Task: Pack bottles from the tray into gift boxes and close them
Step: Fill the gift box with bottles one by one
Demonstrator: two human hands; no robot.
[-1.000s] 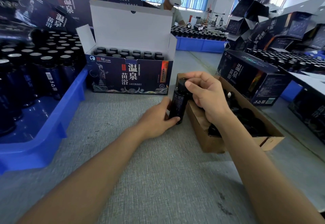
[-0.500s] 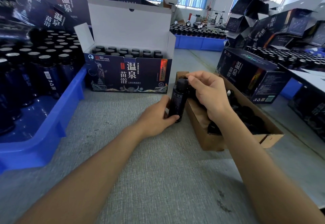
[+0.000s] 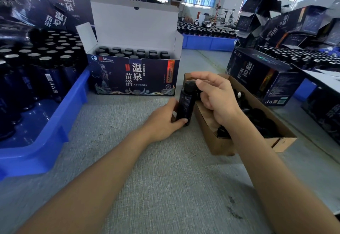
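- The grey tabletop (image 3: 147, 187) fills the near ground, and both forearms reach across it.
- The left hand (image 3: 163, 122) grasps the lower part of a dark bottle (image 3: 184, 105), with the thumb curled across its base.
- The bottle stands roughly upright at the tabletop, just beside the left wall of a brown carton (image 3: 222, 146).
- The right hand (image 3: 219, 97) comes from above the carton, and its curled fingers grip the bottle's black cap (image 3: 189, 86).
- The carton lies open on the right and holds a heap of dark, rounded pieces. What they are cannot be told.
- A blue tray (image 3: 60, 123) sits at the left edge, and rows of dark bottles (image 3: 46, 73) with silver tops stand in it.
- Farther back in the middle is an open gift box (image 3: 132, 75) with its white lid (image 3: 132, 22) raised. Black-capped bottles stand inside in rows.
- A closed gift box (image 3: 257, 79) lies to the right, beyond the carton.
- At the far side a person (image 3: 184, 11) wearing a headset sits behind another blue tray (image 3: 207, 42) of bottles.
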